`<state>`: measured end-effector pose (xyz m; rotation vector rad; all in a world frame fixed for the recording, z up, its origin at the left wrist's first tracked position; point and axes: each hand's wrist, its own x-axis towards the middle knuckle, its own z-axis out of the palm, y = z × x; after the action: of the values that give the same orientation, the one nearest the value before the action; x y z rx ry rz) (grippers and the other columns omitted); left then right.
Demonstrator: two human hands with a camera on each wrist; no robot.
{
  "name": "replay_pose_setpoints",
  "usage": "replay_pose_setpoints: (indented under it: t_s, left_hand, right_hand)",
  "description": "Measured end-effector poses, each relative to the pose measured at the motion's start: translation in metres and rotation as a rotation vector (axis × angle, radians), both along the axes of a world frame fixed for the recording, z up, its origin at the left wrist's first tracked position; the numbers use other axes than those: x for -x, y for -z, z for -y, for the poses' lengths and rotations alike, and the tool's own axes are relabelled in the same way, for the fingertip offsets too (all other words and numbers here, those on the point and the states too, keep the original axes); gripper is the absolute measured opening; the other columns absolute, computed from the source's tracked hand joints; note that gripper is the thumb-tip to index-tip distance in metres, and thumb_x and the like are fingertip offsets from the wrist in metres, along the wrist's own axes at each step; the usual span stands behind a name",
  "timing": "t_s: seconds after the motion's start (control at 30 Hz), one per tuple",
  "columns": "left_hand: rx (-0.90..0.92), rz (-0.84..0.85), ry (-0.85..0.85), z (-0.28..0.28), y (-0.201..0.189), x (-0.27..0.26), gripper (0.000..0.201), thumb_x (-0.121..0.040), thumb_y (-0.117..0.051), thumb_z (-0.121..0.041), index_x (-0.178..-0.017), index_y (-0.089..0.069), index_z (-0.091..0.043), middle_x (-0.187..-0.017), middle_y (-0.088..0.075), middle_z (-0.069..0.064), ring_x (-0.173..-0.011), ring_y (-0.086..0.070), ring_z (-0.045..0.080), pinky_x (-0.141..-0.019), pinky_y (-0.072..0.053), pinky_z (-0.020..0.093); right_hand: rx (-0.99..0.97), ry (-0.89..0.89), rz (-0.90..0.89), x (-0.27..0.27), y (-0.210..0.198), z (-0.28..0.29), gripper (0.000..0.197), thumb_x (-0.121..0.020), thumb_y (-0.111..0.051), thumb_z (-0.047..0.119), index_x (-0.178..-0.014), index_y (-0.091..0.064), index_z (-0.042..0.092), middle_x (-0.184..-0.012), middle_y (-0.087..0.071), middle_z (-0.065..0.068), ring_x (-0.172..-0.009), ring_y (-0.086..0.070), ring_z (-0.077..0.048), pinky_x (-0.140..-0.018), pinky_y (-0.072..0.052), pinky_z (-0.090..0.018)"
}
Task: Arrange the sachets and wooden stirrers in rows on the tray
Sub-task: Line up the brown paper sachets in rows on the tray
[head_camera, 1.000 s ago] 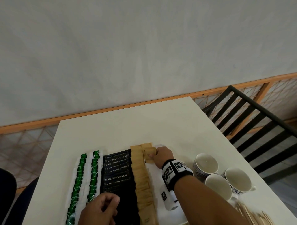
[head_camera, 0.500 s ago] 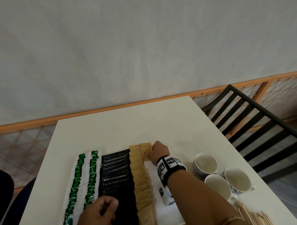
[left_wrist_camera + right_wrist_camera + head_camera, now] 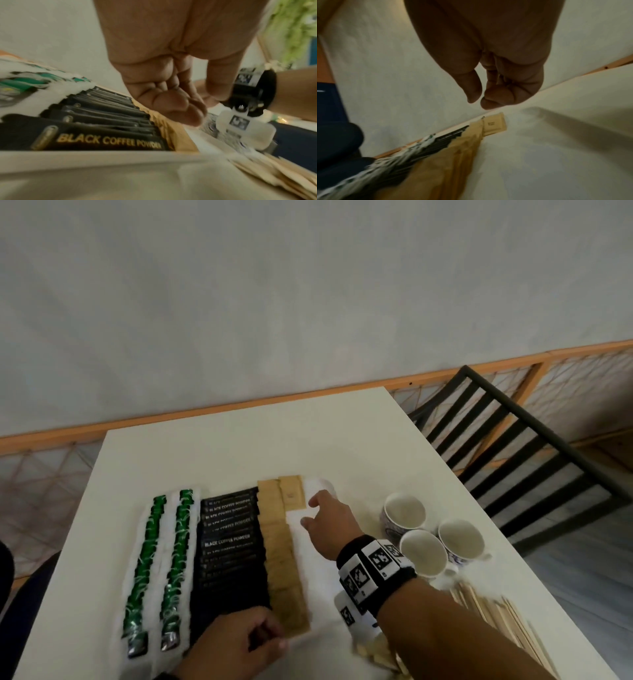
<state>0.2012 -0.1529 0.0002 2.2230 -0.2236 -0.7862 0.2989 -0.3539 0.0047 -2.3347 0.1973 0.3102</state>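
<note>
A white tray (image 3: 320, 577) holds two rows of green-and-white sachets (image 3: 161, 556), a row of black coffee sachets (image 3: 227, 546) and a row of brown sachets (image 3: 281, 559). One more brown sachet (image 3: 292, 493) (image 3: 494, 125) lies flat at the tray's far end, right of the brown row. My right hand (image 3: 310, 511) (image 3: 477, 101) hovers just right of it with loosely bent fingers, holding nothing. My left hand (image 3: 239, 642) (image 3: 171, 105) sits at the tray's near edge with its fingers curled into the palm, empty. Wooden stirrers (image 3: 496, 614) lie at the near right.
Three white cups (image 3: 404, 513) stand right of the tray. A pile of loose brown sachets (image 3: 274, 175) lies under my right forearm. A black slatted chair (image 3: 513, 446) stands beyond the table's right edge. The far half of the table (image 3: 257, 440) is bare.
My right hand has let go of the single brown sachet at the tray's far end and drawn back to the right. My left hand has stayed at the near edge.
</note>
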Motion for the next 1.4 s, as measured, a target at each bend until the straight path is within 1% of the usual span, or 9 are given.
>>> replay_pose_setpoints:
  t_s: [0.13, 0.3, 0.43, 0.6, 0.8, 0.9, 1.0, 1.13, 1.4]
  left_hand:
    - [-0.124, 0.114, 0.337, 0.023, 0.008, 0.016, 0.036, -0.066, -0.069, -0.062, -0.094, -0.059, -0.042, -0.089, -0.062, -0.019, -0.075, -0.055, -0.009, -0.069, -0.041, 0.005]
    - [-0.306, 0.231, 0.616, 0.044, 0.036, 0.030, 0.064, -0.068, -0.063, -0.069, -0.123, -0.047, -0.040, -0.113, -0.050, -0.013, -0.100, -0.054, 0.008, -0.086, -0.045, 0.022]
    - [-0.404, 0.416, 0.717, 0.059, 0.048, 0.040, 0.061, -0.070, -0.058, -0.071, -0.111, -0.052, -0.026, -0.108, -0.050, -0.002, -0.096, -0.053, 0.020, -0.076, -0.042, 0.029]
    - [-0.415, 0.433, 0.661, 0.063, 0.054, 0.044, 0.046, -0.073, -0.062, -0.060, -0.098, -0.053, -0.022, -0.105, -0.047, 0.000, -0.096, -0.049, 0.021, -0.073, -0.032, 0.027]
    - [-0.393, 0.397, 0.670, 0.058, 0.052, 0.043, 0.033, -0.075, -0.059, -0.055, -0.068, -0.047, -0.026, -0.074, -0.038, -0.012, -0.078, -0.046, 0.015, -0.068, -0.033, 0.026]
    - [-0.330, 0.290, 0.592, 0.054, 0.051, 0.042, 0.026, -0.075, -0.060, -0.045, -0.079, -0.061, -0.020, -0.082, -0.063, -0.002, -0.082, -0.062, 0.020, -0.066, -0.043, 0.026]
    - [-0.260, 0.271, 0.524, 0.043, 0.054, 0.039, 0.020, -0.070, -0.056, -0.046, -0.073, -0.054, -0.026, -0.070, -0.053, -0.012, -0.082, -0.063, 0.018, -0.066, -0.044, 0.027]
    - [-0.173, 0.301, 0.542, 0.039, 0.057, 0.039, 0.036, -0.066, -0.054, -0.042, -0.101, -0.057, -0.040, -0.091, -0.061, -0.020, -0.082, -0.058, -0.004, -0.068, -0.048, 0.018]
    - [-0.346, 0.308, 0.568, 0.029, 0.051, 0.031, 0.019, -0.069, -0.061, -0.041, -0.083, -0.064, -0.029, -0.094, -0.054, -0.013, -0.094, -0.057, 0.013, -0.081, -0.049, 0.025]
  right_hand:
    - [0.064, -0.181, -0.028, 0.056, -0.008, 0.018, 0.023, -0.093, -0.059, 0.029, -0.113, -0.055, 0.020, -0.108, -0.062, -0.002, -0.101, -0.056, -0.018, -0.080, -0.043, -0.024]
    - [0.336, -0.567, -0.077, 0.127, -0.004, 0.043, 0.026, -0.085, -0.069, 0.035, -0.105, -0.064, 0.019, -0.107, -0.065, -0.001, -0.103, -0.057, -0.019, -0.080, -0.041, -0.027]
    - [0.619, -0.783, -0.043, 0.167, 0.014, 0.049, 0.044, -0.083, -0.064, 0.052, -0.114, -0.063, 0.020, -0.110, -0.065, -0.003, -0.104, -0.057, -0.026, -0.090, -0.041, -0.039]
    - [0.689, -0.773, 0.047, 0.185, 0.033, 0.035, 0.044, -0.086, -0.055, 0.056, -0.098, -0.060, 0.014, -0.095, -0.063, -0.007, -0.094, -0.052, -0.028, -0.085, -0.039, -0.043]
    - [0.592, -0.758, 0.105, 0.176, 0.037, 0.024, 0.038, -0.092, -0.050, 0.044, -0.107, -0.054, 0.009, -0.104, -0.062, -0.014, -0.101, -0.052, -0.032, -0.083, -0.038, -0.043]
    - [0.510, -0.764, 0.207, 0.169, 0.040, 0.022, 0.036, -0.081, -0.064, 0.048, -0.098, -0.061, 0.016, -0.088, -0.066, -0.008, -0.084, -0.061, -0.029, -0.067, -0.039, -0.032]
    - [0.296, -0.666, 0.026, 0.158, 0.033, 0.026, 0.032, -0.083, -0.060, 0.046, -0.102, -0.063, 0.020, -0.097, -0.066, -0.007, -0.091, -0.062, -0.027, -0.070, -0.040, -0.028]
    - [-0.060, -0.470, -0.046, 0.142, 0.017, 0.039, 0.013, -0.081, -0.072, 0.030, -0.090, -0.070, 0.021, -0.071, -0.060, 0.011, -0.067, -0.057, -0.005, -0.061, -0.044, -0.016]
    - [-0.294, -0.227, -0.143, 0.111, 0.015, 0.042, 0.020, -0.082, -0.073, 0.009, -0.073, -0.064, 0.025, -0.066, -0.063, 0.006, -0.050, -0.055, -0.006, -0.055, -0.050, -0.022]
